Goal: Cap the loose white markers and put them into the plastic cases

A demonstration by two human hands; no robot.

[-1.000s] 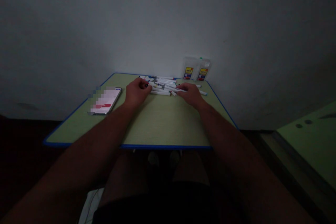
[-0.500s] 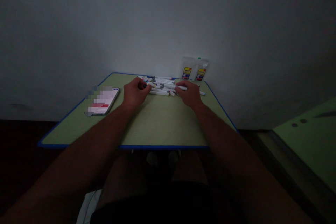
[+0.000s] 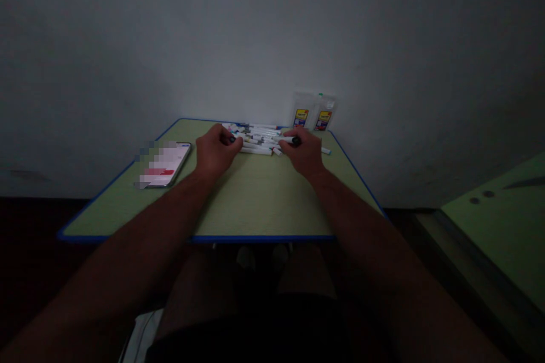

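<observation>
A heap of several white marker pens (image 3: 258,139) with coloured caps lies at the far middle of a green desk (image 3: 255,193) with a blue rim. My left hand (image 3: 216,151) rests at the left end of the heap, fingers curled round a small dark piece that I cannot make out. My right hand (image 3: 301,152) sits at the right end, fingers closed on one white marker (image 3: 288,140) with a dark tip. Both forearms reach across the desk.
A phone (image 3: 164,163) with a lit screen lies on the desk's left side. Two clear packs with yellow labels (image 3: 313,112) lean on the wall at the far right corner. Another green desk (image 3: 502,221) stands to the right. My knees show under the front edge.
Both hands have drawn a little closer together over the heap. My right hand's fingers have closed on a marker that lay beside them. The camera view has drifted slightly.
</observation>
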